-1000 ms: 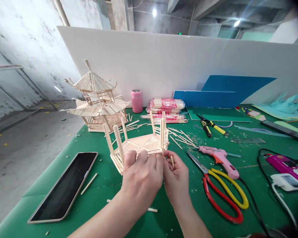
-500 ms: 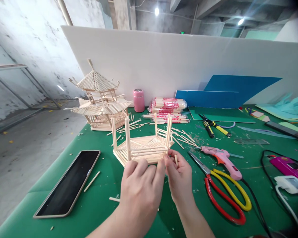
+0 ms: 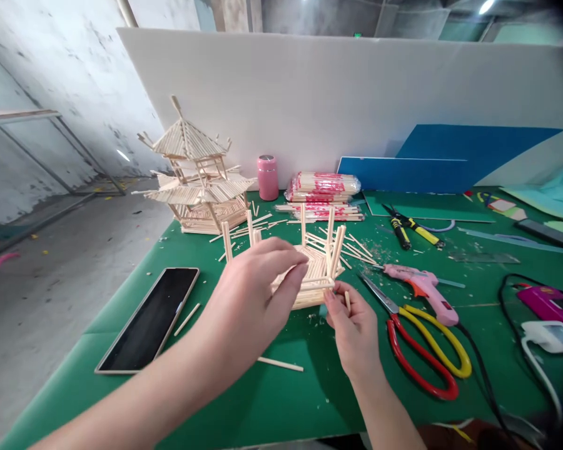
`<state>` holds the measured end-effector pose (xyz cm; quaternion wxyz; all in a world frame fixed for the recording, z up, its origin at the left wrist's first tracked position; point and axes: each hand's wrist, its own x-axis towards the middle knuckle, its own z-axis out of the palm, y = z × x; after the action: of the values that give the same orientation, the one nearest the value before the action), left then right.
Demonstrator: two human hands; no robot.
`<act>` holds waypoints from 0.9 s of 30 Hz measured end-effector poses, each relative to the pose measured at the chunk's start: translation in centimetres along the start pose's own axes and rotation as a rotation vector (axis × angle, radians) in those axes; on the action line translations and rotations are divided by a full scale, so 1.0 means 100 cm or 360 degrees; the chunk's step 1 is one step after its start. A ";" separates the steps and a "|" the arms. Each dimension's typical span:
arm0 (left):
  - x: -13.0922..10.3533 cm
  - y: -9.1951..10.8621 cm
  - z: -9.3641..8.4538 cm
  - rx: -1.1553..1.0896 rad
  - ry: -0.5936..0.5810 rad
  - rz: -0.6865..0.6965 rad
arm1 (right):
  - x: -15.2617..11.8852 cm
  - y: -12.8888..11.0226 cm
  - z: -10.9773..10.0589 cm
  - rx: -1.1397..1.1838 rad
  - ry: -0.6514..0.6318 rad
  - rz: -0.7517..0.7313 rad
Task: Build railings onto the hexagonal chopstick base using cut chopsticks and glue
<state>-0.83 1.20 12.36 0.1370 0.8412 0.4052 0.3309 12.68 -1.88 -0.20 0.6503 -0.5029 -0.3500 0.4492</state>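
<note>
A partly built model pavilion (image 3: 314, 299) of thin wooden sticks stands in front of me, with upright posts on a slatted base and a low rail along the near side. My left hand (image 3: 258, 281) reaches over its near left part, thumb and fingertips drawn together above the rail; whatever is between them is hidden. At the near right corner, my right hand (image 3: 354, 325) is closed on the base with thumb and finger. A short wooden stick (image 3: 348, 301) pokes up from between the fingers of that hand. One loose stick (image 3: 281, 364) lies on the table below the model.
A finished stick pagoda (image 3: 201, 187) stands back left. The phone (image 3: 147, 322) lies left. Scissors (image 3: 394, 309), a pink glue gun (image 3: 417, 281) and pliers (image 3: 398, 231) lie right. Behind are wrapped stick bundles (image 3: 323, 187) and a pink flask (image 3: 267, 178) on the green table (image 3: 206, 412).
My left hand has risen from the near side of the rail to over the model, uncovering the loose stick below. The right hand keeps to the corner. The camera view has tilted down.
</note>
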 end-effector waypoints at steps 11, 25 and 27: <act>0.047 0.016 0.011 0.0166 -0.0870 -0.0241 | -0.009 0.004 -0.015 -0.0116 -0.0083 -0.0098; 0.103 0.002 0.030 0.0091 -0.2058 -0.0125 | -0.010 -0.013 -0.010 0.0008 -0.0114 -0.0089; 0.106 0.000 0.029 0.0003 -0.2144 -0.0132 | -0.009 -0.016 -0.009 0.0050 -0.0135 -0.0072</act>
<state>5.87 9.48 14.93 0.3715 0.8478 0.2636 -0.2717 13.55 -3.14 1.08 0.6526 -0.4650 -0.3814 0.4608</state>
